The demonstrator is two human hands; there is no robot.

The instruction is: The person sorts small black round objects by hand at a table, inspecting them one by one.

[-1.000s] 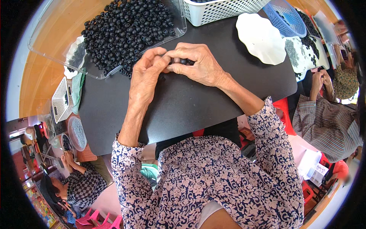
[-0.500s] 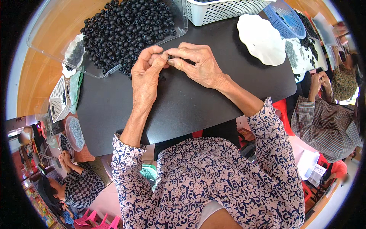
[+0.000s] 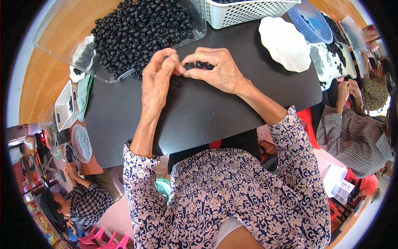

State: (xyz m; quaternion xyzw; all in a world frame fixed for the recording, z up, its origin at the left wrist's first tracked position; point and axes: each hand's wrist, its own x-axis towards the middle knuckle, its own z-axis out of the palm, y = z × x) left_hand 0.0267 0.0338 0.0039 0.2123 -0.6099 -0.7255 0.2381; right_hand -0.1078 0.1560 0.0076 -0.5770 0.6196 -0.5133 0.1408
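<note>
Over the dark table [image 3: 199,112], my two hands meet near the pile of small black round pieces [image 3: 139,37], each hollow like a little cap. Between the thumb and curled fingers of my right hand [image 3: 222,72] lies a short row of these black pieces [image 3: 199,65]. My left hand [image 3: 157,79] is pinched closed, its fingertips against the row's left end. Whatever the pinch holds is hidden by the fingers. Just below the fingertips, a loose black piece [image 3: 177,83] rests on the table.
A clear plastic tray [image 3: 199,35] holds the pile, which spills over its near edge. Behind stand a white perforated basket [image 3: 248,12] and a blue basket [image 3: 311,25]. A white scalloped plate [image 3: 285,43] sits at right. People work on both sides, one in a checkered sleeve [image 3: 89,203].
My left fingertips have drawn slightly left and down, and the row of black pieces in my right hand now shows. The background has shifted slightly.
</note>
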